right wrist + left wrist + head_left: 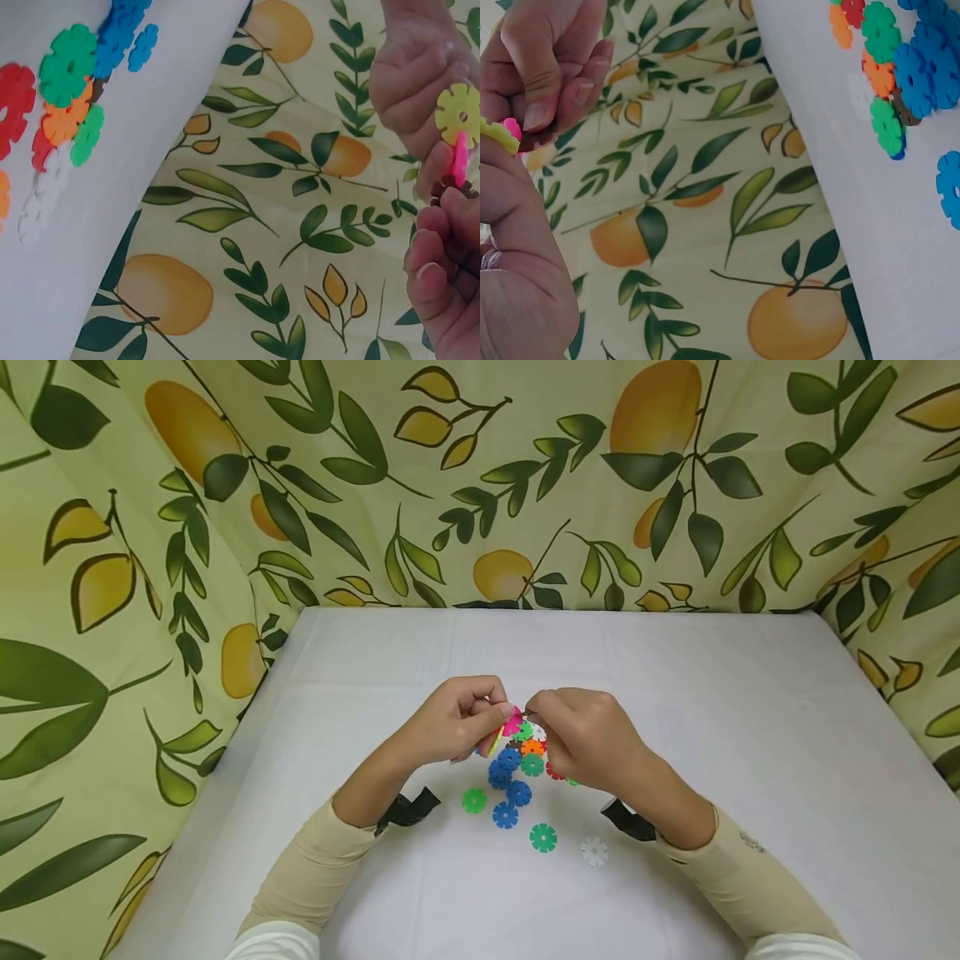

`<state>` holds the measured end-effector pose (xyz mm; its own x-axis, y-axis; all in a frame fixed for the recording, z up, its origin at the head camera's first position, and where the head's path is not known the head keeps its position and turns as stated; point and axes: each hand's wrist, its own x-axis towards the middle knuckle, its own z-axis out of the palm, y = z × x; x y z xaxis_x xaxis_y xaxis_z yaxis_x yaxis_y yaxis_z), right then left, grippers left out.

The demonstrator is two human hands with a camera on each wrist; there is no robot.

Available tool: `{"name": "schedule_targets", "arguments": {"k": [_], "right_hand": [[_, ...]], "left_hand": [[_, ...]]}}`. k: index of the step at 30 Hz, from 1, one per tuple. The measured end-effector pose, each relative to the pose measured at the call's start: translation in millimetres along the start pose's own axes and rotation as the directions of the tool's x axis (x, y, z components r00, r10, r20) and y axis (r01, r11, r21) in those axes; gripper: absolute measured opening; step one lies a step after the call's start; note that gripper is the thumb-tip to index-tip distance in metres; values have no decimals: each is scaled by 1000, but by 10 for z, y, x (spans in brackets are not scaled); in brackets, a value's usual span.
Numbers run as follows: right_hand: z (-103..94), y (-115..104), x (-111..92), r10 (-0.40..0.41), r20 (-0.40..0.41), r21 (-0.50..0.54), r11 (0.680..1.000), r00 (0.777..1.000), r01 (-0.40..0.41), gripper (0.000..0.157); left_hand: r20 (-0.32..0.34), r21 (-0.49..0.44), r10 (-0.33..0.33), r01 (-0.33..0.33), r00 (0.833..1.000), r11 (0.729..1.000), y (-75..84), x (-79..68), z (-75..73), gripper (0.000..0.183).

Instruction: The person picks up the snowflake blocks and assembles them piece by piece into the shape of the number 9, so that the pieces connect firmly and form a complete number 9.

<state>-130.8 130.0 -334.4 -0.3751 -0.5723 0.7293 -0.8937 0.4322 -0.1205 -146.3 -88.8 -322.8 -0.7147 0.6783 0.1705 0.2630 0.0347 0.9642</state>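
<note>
Hands grip discs: left hand the pink-and-yellow pair, right hand a brown disc.

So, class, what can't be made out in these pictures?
Head view: part of a red disc, hidden by the right hand.
Head view: the grey mark on the right sleeve, too small to identify.
Left wrist view: part of the yellow disc, cut off by the left edge.
Right wrist view: part of the brown disc, behind that hand.

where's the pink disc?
In the head view, the pink disc is near centre, between the left hand and the right hand; in the right wrist view it's at the right edge, below the yellow disc and above the brown disc.
</note>
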Motion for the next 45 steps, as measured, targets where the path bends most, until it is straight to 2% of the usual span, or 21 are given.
{"name": "schedule_targets", "arguments": {"k": [6, 9, 12, 14, 16, 18, 19, 22, 24, 25, 28, 35, 37, 39, 42, 45], "right_hand": [[40, 7, -16, -14, 7, -8, 1000, 1000, 14, 26], [54, 81, -1, 3, 21, 103, 995, 1000, -5, 24], [74, 196, 8, 89, 98, 276, 954, 991, -113, 25], [108, 284, -3, 173, 195, 354, 906, 965, -233, 29], [170, 370, -32, 237, 322, 358, 866, 917, -350, 30], [253, 441, -68, 260, 462, 308, 850, 848, -428, 28], [300, 467, -87, 260, 531, 279, 845, 806, -457, 25], [435, 515, -150, 222, 690, 211, 849, 688, -485, 20], [496, 520, -182, 213, 753, 171, 851, 623, -497, 23], [516, 521, -198, 216, 771, 149, 853, 599, -500, 25], [546, 527, -237, 243, 800, 92, 854, 549, -512, 29], [514, 555, -238, 348, 822, -15, 805, 452, -592, 29], [507, 546, -225, 379, 819, -51, 797, 431, -602, 28], [517, 532, -223, 386, 819, -64, 796, 424, -601, 31], [551, 501, -229, 363, 818, -31, 803, 447, -595, 32], [577, 473, -236, 346, 813, 8, 798, 468, -603, 26]], "left_hand": [[-10, 36, -36, 36, 999, 999, 15, -6, 10, 21], [-13, 51, -50, 51, 999, 997, 16, 0, -25, 20], [-17, 108, -61, 62, 998, 992, 17, 7, -85, 19], [-37, 161, -62, 67, 997, 985, 26, 4, -126, 18], [-68, 213, -55, 68, 996, 975, 37, -7, -161, 16], [-101, 235, -46, 69, 994, 970, 56, -24, -183, 13], [-114, 233, -41, 67, 993, 970, 66, -32, -188, 12], [-125, 201, -35, 59, 992, 978, 84, -42, -186, 8], [-122, 178, -31, 53, 992, 983, 88, -39, -176, 7], [-121, 171, -28, 48, 992, 984, 87, -36, -172, 7], [-114, 158, -9, 27, 993, 987, 69, -23, -161, 7], [-108, 149, 10, 6, 994, 989, 10, 23, -123, 13], [-100, 154, 9, 7, 995, 988, 3, 30, -115, 19], [-90, 167, 5, 10, 996, 986, -4, 36, -110, 28], [-74, 155, -6, 17, 997, 988, -13, 42, -106, 40], [-49, 78, -31, 35, 998, 996, -20, 54, -103, 47]]}}
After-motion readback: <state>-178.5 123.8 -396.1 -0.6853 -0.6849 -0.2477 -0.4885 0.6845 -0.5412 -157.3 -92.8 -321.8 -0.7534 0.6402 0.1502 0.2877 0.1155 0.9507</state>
